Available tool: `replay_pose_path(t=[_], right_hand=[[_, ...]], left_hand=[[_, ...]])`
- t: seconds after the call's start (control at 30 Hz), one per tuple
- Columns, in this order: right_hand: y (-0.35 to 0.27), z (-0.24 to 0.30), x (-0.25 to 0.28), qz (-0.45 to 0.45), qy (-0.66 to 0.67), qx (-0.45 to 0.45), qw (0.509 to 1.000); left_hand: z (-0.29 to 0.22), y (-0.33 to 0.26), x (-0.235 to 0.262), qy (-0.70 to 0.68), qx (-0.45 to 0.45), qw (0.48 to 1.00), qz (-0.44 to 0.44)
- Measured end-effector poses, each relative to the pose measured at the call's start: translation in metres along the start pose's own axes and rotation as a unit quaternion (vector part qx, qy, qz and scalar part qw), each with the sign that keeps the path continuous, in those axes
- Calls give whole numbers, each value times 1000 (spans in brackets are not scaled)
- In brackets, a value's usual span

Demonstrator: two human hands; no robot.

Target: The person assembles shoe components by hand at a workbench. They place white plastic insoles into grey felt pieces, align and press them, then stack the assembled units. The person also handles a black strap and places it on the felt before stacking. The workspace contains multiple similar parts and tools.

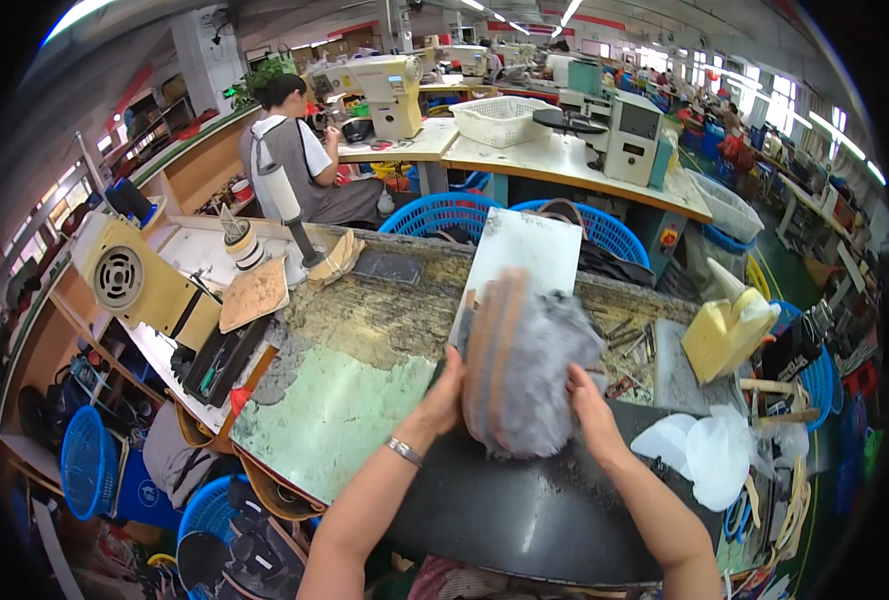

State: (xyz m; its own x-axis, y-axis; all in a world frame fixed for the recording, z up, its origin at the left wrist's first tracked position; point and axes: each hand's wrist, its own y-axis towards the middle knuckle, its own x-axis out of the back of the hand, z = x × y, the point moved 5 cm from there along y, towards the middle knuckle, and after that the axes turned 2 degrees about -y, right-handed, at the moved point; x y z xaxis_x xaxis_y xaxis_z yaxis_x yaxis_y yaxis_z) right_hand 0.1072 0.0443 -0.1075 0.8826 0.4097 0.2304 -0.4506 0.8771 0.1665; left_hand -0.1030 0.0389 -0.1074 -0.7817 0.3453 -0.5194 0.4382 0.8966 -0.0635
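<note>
A grey fluffy bundle [540, 370] with brown stripes along its left side is upright between my hands, smeared by motion. My left hand [443, 398] presses its left side, a metal bracelet on the wrist. From the right, my right hand [593, 408] grips the other edge. Some fingers of both hands are hidden by the bundle. What kind of piece it is I cannot make out. Beneath it is a smooth black board [525, 505], and behind it a white board [525, 245] leans at the bench's far edge.
A worn green sheet [335, 425] covers the bench at left. To the right are a yellow block [730, 335] and white plastic sheets [705, 450]. Blue baskets [440, 215] stand behind the bench. A seated person [300, 155] works near a sewing machine [380, 95].
</note>
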Motion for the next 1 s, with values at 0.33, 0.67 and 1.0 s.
replay_pose_path(t=[0.33, 0.67, 1.0], right_hand=[[-8, 29, 1, -103, 139, -203, 964], [-60, 44, -28, -152, 446, -75, 879], [165, -52, -207, -82, 339, -195, 917]], left_hand=[[48, 73, 42, -122, -112, 976, -139], [-18, -37, -119, 476, -395, 750, -233], [-131, -63, -72, 898, -190, 240, -315]])
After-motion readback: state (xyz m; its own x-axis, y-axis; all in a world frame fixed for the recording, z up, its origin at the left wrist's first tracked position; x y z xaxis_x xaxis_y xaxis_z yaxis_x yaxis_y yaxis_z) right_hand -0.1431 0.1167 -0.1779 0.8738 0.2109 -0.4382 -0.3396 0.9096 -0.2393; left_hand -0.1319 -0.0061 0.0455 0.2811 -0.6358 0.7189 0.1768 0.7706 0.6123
